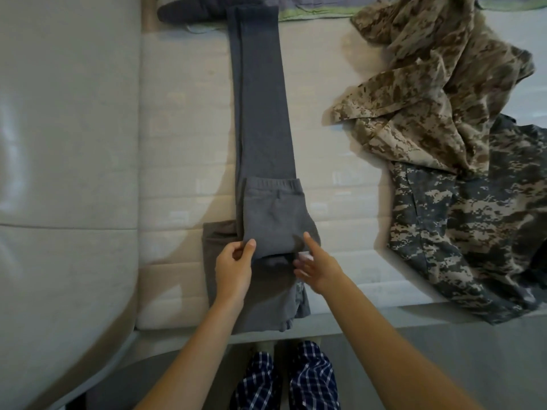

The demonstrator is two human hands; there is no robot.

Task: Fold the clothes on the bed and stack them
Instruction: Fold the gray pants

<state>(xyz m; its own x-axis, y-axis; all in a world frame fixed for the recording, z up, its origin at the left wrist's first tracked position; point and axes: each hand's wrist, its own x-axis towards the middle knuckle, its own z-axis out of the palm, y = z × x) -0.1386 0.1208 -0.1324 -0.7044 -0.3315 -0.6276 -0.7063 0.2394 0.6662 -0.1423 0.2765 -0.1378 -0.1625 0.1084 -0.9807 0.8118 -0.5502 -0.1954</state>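
Long grey leggings (260,108) lie stretched away from me down the middle of the bed, legs together. Their waistband end (273,214) is folded over toward the legs. My left hand (233,269) pinches the near left edge of that fold. My right hand (316,267) rests at the fold's near right edge, thumb on the cloth and fingers spread. Under the fold lies a stack of folded grey garments (254,303) at the bed's near edge. A tan camouflage garment (438,96) and a grey-green camouflage garment (467,238) lie crumpled on the right.
A pale mattress (183,161) carries everything. A light cushion or duvet (65,143) fills the left side. Dark folded cloth (189,10) lies at the far end. My legs in blue checked trousers (296,380) stand at the bed's near edge.
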